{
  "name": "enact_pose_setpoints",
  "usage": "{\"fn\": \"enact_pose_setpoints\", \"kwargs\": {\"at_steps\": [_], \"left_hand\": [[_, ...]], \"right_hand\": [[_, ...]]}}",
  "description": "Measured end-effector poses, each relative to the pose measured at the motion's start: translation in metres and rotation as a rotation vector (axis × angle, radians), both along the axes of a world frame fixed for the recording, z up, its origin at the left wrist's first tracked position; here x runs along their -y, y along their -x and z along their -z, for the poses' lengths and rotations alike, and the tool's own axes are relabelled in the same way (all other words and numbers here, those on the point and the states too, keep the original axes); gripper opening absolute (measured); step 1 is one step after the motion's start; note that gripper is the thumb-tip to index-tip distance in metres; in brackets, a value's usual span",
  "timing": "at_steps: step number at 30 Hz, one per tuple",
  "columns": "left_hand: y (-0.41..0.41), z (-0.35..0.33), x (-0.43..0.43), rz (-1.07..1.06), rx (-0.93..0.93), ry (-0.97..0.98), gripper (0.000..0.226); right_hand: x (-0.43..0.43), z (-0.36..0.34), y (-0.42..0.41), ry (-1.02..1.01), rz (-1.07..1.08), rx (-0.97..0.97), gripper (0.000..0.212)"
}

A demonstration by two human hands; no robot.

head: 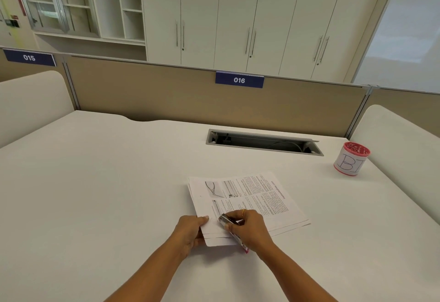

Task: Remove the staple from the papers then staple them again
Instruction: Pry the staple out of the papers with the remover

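Now our left hand (pixel 190 230) pinches the papers (pixel 250 201) at their near corner while our right hand (pixel 250 226) has its grip clamped on the stapler (pixel 228 222) over them.

1. The papers (pixel 247 203) are a thin stack of white printed sheets with text and small diagrams, lying flat just below the centre of the frame, edges slightly fanned.
2. The stapler (pixel 232 229) is metal with a pink rear end, lying angled over the stack's near corner, lower centre.
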State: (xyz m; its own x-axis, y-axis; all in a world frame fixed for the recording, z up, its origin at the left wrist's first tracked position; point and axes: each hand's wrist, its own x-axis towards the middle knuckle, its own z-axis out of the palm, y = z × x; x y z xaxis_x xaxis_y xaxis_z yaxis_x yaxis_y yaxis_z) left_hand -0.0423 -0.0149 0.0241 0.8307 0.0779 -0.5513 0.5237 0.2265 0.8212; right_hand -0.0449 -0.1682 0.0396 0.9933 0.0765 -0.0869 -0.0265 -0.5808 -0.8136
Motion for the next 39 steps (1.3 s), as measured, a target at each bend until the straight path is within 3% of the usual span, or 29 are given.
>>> {"fn": "enact_pose_setpoints", "kwargs": {"at_steps": [15, 18, 25, 39], "left_hand": [[0.003, 0.004, 0.002, 0.046, -0.024, -0.071, 0.021], [0.003, 0.003, 0.004, 0.034, -0.017, -0.088, 0.020], [0.004, 0.000, 0.006, 0.012, 0.036, -0.123, 0.023], [0.007, -0.003, 0.008, -0.017, 0.053, -0.096, 0.012]], "right_hand": [[0.015, 0.008, -0.016, 0.676, -0.088, 0.228, 0.030], [0.005, 0.010, -0.014, 0.564, -0.116, 0.331, 0.034], [-0.018, 0.008, -0.005, 0.249, -0.133, 0.175, 0.031], [-0.026, 0.007, -0.001, 0.178, -0.067, 0.178, 0.014]]}}
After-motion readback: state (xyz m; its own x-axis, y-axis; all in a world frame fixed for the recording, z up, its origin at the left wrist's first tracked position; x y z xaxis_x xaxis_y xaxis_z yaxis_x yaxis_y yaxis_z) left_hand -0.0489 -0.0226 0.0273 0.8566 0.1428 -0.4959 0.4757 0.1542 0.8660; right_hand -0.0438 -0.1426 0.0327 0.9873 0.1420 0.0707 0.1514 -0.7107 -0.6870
